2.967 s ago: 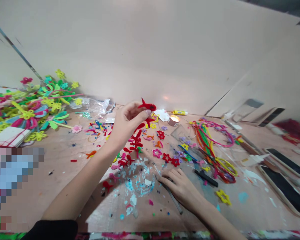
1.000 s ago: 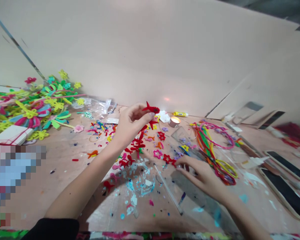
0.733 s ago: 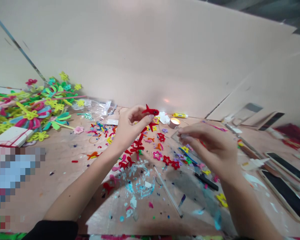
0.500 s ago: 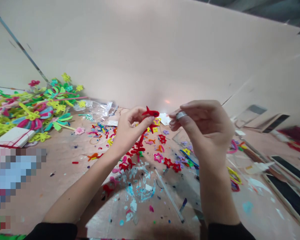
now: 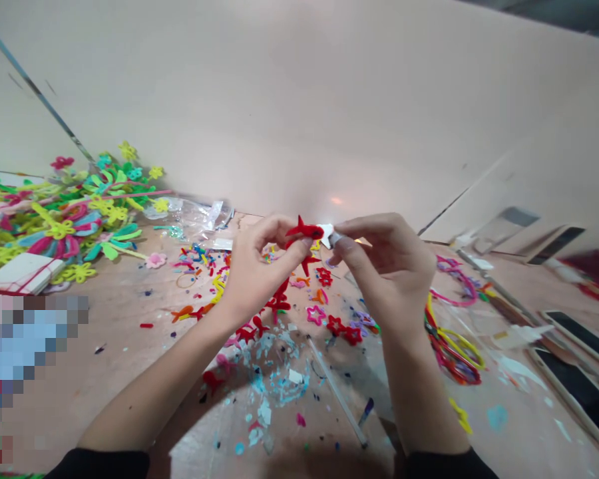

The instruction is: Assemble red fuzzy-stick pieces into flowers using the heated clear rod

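Note:
My left hand is closed, with thumb and fingers pinching a fuzzy red pipe-cleaner figure that has pointed ends. Close to its right end, my right hand has thumb and fingers drawn together in a pinch. Something silvery shows at the right thumb tip. What the right fingertips hold, if anything, is hidden. A white patch appears between the red figure and the right fingertips; I cannot tell whether it is held or lies behind. Red pipe-cleaner stars and other small shapes lie below the hands.
A heap of pipe-cleaner flowers and a white box are at left. Clear plastic bags lie behind. A thin clear stick sits among scraps. Pipe-cleaner loops, a small bottle and phones are at right.
My right hand has moved left, bringing its fingertips up to the red figure, and its fingers have closed more. My left hand keeps its hold with little movement.

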